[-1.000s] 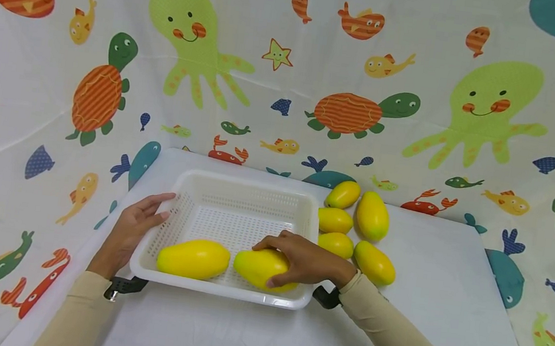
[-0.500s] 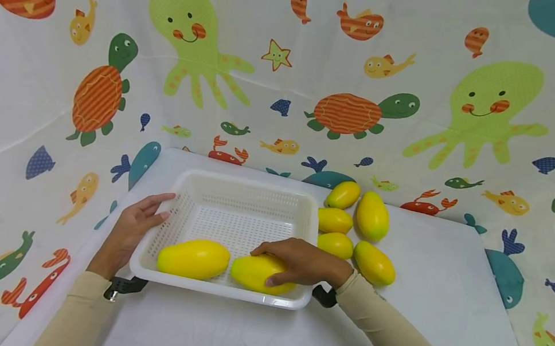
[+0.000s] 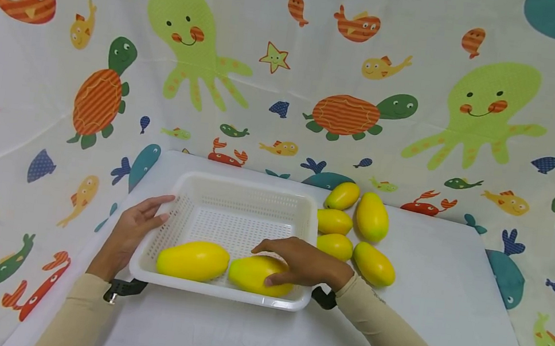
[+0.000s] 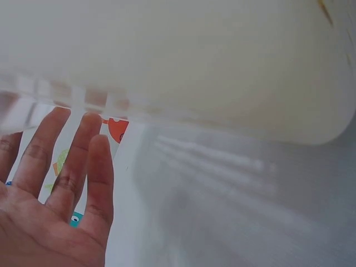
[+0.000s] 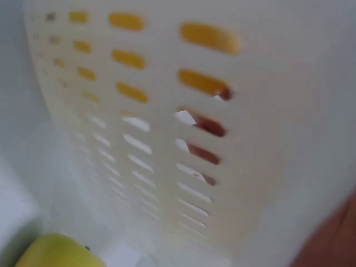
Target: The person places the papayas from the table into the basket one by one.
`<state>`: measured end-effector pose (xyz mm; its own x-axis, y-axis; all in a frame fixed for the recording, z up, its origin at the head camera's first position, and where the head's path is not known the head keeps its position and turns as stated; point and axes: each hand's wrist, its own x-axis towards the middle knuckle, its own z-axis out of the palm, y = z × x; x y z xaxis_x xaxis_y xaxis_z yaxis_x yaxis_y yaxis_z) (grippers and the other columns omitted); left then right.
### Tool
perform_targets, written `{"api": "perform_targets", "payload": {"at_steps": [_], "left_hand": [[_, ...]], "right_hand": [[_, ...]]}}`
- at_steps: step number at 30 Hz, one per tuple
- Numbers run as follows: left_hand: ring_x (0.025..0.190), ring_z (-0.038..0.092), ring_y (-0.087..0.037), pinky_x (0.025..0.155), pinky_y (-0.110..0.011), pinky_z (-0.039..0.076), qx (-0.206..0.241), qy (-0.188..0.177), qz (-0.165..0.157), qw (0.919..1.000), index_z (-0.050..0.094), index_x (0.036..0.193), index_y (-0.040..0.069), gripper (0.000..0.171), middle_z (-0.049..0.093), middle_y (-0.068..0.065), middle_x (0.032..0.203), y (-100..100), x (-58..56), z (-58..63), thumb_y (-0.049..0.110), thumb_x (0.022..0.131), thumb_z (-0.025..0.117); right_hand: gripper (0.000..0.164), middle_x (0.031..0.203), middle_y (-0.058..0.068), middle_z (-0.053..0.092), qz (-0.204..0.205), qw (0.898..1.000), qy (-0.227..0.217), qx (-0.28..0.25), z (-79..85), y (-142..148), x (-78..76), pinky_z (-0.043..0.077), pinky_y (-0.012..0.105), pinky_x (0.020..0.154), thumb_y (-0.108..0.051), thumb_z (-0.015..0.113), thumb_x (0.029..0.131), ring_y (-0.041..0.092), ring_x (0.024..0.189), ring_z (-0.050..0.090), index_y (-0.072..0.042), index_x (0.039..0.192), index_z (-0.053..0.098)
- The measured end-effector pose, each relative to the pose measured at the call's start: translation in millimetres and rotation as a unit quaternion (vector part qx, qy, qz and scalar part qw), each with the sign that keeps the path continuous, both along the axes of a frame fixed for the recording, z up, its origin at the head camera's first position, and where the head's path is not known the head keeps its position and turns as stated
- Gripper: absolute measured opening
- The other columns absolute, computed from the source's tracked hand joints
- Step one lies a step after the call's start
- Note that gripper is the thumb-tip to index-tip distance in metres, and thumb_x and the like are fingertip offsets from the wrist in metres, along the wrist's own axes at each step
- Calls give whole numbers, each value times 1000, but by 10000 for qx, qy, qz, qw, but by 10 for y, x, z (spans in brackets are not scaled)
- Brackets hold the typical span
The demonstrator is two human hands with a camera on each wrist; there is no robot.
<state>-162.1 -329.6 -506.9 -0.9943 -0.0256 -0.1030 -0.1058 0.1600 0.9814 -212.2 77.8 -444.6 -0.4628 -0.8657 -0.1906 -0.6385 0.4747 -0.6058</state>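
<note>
A white slotted plastic basket (image 3: pixel 235 182) holds two yellow papayas side by side along its front wall. The left papaya (image 3: pixel 194 261) lies untouched. My right hand (image 3: pixel 300 261) arches over the right papaya (image 3: pixel 257 274), thumb against its near side and index finger lifted a little off its top; the other fingers are hidden. At the basket's left end, my left hand (image 3: pixel 135 228) has its fingertips at the wall. In the left wrist view that left hand (image 4: pixel 61 194) shows fairly straight fingers beside the basket wall (image 4: pixel 194 72).
Several more yellow papayas (image 3: pixel 372 216) lie on the white-covered table (image 3: pixel 430 284) just right of the basket, two partly hidden by its rim. A curtain (image 3: pixel 286 18) printed with sea animals stands behind and to the sides.
The right papaya has settled slightly left and lower in the basket. My right hand has loosened on it, the index finger rising off its top. The left hand stays in place.
</note>
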Motion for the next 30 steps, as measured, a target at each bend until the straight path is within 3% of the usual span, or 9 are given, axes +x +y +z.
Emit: {"api": "perform_targets", "payload": {"at_steps": [9,17,24,30], "left_hand": [[120,69,0,95,-30,62,-110,14,10,9999,42,163,27,63,38,-6,173,6,-5,-9,42,106,64],[122,69,-1,96,-29,62,-15,-48,46,10000,43,163,27,63,37,-5,174,7,-7,-1,41,106,65],[122,69,-2,95,-30,62,74,17,22,10000,43,163,26,62,37,-5,173,-6,-18,-22,38,107,65],[122,70,-4,95,-33,63,40,-52,27,10000,43,163,28,62,38,-5,173,-4,-21,-17,41,106,65]], "right_hand": [[63,154,-6,62,-506,9969,-172,-581,89,109,7,45,47,124,-38,84,92,19,146,55,-26,148,59],[66,154,-9,60,-1088,9865,193,-1206,192,289,-79,48,51,121,-37,87,90,18,146,54,-28,149,59],[73,161,-6,55,-1990,9629,705,-1679,319,473,-209,41,61,124,-35,89,87,25,153,48,-28,152,56],[80,167,-3,48,-2747,9401,1065,-1716,369,694,-393,39,69,122,-39,88,88,32,156,42,-31,157,50]]}}
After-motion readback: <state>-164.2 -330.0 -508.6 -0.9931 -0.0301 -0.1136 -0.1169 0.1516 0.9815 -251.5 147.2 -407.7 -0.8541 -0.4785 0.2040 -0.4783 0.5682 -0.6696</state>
